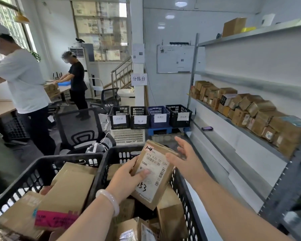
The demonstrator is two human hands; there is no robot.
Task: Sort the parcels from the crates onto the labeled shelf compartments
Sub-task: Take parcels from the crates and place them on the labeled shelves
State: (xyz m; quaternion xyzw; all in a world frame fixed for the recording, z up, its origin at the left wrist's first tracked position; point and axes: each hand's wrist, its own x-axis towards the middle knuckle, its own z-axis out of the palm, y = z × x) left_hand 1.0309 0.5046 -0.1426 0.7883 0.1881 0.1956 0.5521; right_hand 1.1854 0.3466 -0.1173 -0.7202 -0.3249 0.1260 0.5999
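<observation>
I have the left hand (pixel 127 176) gripping a brown parcel (pixel 156 181) just above the black crate (pixel 117 156) in front of me. The thumb lies flat across the white label and the fingers curl round behind the left edge. The parcel is tilted, its top end leaning away from me over the crate's far wall. It carries a "1-4" mark at the upper corner and a handwritten number low on the label. A pale bracelet (pixel 109 197) sits on that wrist, and the forearm comes up from the crate's near side.

My right hand (pixel 182 157) is wide open, fingers straight and spread, palm turned toward the parcel's upper right edge. I cannot tell whether it touches the cardboard or hangs just beside it. Its forearm reaches in from the lower right, across the crate's right rim.

Under the held parcel, more brown parcels (pixel 170 213) lie heaped inside the crate. Against the crate's left side stands a second black crate (pixel 42 162) with larger boxes, one bearing a pink label (pixel 54 220). To the crate's right runs a metal shelf (pixel 229 141). A row of small parcels (pixel 247 106) sits on its middle board and a dark phone (pixel 207 128) on the board below. Well beyond the crate, four labelled baskets (pixel 149 116) line the wall.
</observation>
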